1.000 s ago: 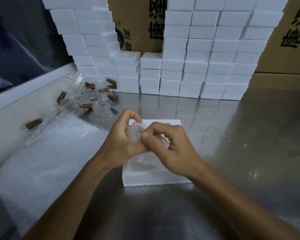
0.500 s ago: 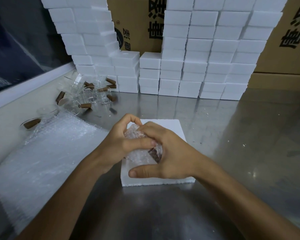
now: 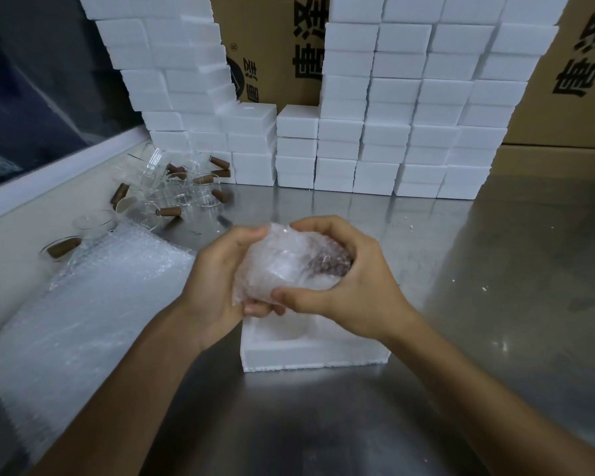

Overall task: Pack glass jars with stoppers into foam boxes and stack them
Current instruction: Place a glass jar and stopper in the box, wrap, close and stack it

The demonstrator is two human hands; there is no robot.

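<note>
Two bare forearms, no sleeves; left grip [image 3: 217, 280], right grip [image 3: 354, 286], fingernails short, unpainted.

Steel worktop [image 3: 495, 276], cardboard cartons and a dark window

The worktop is brushed metal, dully reflecting what stands on it, with a few white crumbs [image 3: 484, 288] scattered over its right half. Behind it, brown cardboard cartons [image 3: 275, 56] stand against the back, printed with large black characters; one shows through the gap at centre, another [image 3: 577, 73] rises at the far right, and a lower carton [image 3: 557, 159] lies flat at its foot, touching the worktop. Along the left edge runs a pale, slanting ledge [image 3: 49, 180], and above it a dark window pane [image 3: 31, 80] shows faint streaked reflections.
</note>
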